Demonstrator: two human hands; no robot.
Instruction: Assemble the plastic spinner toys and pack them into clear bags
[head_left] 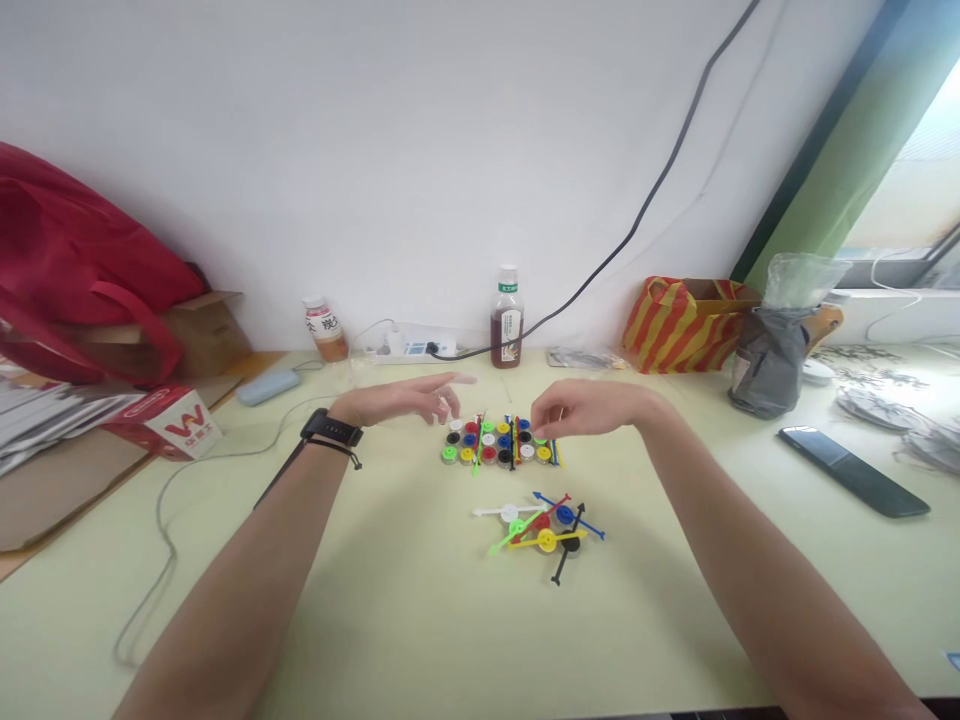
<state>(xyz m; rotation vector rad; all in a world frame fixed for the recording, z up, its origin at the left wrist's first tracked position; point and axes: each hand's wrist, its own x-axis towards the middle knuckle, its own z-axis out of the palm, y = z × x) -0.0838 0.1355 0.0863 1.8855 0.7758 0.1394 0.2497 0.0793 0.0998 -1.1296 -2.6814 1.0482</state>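
Note:
Several coloured round discs (489, 453) stand in close rows in the middle of the table, with loose coloured arrows (514, 445) lying upright in line between and beside them. My left hand (420, 397), its wrist in a black watch, hovers at the left end of the rows, fingers spread and holding nothing. Over the right end, my right hand (589, 405) has its fingers curled down and pressed together; anything between the fingertips is hidden. Closer to me lies a cluster of arrow spinners (546, 540), with white, green, red, yellow, blue and black arrows overlapping.
Behind the rows a dark drink bottle (507, 325) stands by a power strip (409, 348) with a black cable. A second bottle (326, 330) and red-white box (176, 420) are left. On the right are a striped bag (679, 325), a grey bag (769, 360) and a phone (851, 470).

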